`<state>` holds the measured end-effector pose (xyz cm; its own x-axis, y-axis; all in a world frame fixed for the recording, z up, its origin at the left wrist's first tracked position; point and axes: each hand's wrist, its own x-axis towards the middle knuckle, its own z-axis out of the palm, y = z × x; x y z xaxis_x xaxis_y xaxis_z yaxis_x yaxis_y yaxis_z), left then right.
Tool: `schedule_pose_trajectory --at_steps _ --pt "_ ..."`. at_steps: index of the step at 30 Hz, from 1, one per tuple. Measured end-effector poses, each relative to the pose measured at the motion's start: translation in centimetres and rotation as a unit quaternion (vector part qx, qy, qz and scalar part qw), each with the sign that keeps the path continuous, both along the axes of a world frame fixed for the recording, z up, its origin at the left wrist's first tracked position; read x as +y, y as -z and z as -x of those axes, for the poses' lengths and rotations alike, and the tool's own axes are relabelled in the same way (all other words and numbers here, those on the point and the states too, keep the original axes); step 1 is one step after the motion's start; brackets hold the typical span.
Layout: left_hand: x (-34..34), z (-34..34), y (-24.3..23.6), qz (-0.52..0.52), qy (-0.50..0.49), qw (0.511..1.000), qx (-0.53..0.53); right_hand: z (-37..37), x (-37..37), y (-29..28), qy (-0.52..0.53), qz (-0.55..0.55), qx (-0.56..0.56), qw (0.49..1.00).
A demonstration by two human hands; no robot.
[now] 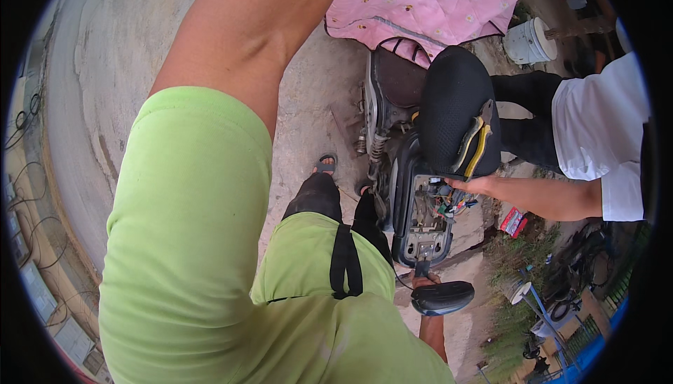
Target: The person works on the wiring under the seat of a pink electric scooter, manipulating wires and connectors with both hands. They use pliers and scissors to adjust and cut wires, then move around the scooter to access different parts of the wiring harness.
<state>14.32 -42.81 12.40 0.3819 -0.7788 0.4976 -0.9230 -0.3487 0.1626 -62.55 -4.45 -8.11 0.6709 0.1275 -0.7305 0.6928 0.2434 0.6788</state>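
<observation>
My left arm (231, 40), in a light green sleeve, reaches up past the top edge; its hand is out of the picture. My right hand (425, 280) is at the rear of an electric scooter, closed at the bracket of a small black padded backrest (443, 298), which partly hides it. The scooter's black seat (452, 104) is tipped up, and pliers (474, 142) with yellow-and-black handles lie on it. Below the seat, an open compartment (424, 223) shows colored wires and connectors (449, 205). A co-worker's hand (473, 185) touches the seat's lower edge.
The co-worker in a white shirt (596, 125) stands on the scooter's right. A pink patterned cover (427, 2) drapes over its front. A white bucket (529, 40), a red packet (514, 222), weeds (515, 272) and black tubing (589, 258) lie rightward. Cables run along the left wall (63, 258).
</observation>
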Motion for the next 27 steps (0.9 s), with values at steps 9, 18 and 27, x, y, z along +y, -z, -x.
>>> schedule_pose_trajectory --at_steps 9,18,27 --pt "0.2 3.6 -1.7 -0.058 -0.019 0.994 0.089 -2.0 1.3 -0.3 0.080 0.024 -0.037 0.996" --pt "-5.1 -2.7 -0.7 -0.232 0.010 0.966 0.115 -1.6 3.6 1.3 0.120 0.069 -0.016 0.990" --pt "-2.5 0.5 -2.2 -0.172 0.055 0.957 0.226 -0.5 5.5 2.7 0.090 0.160 0.072 0.980"
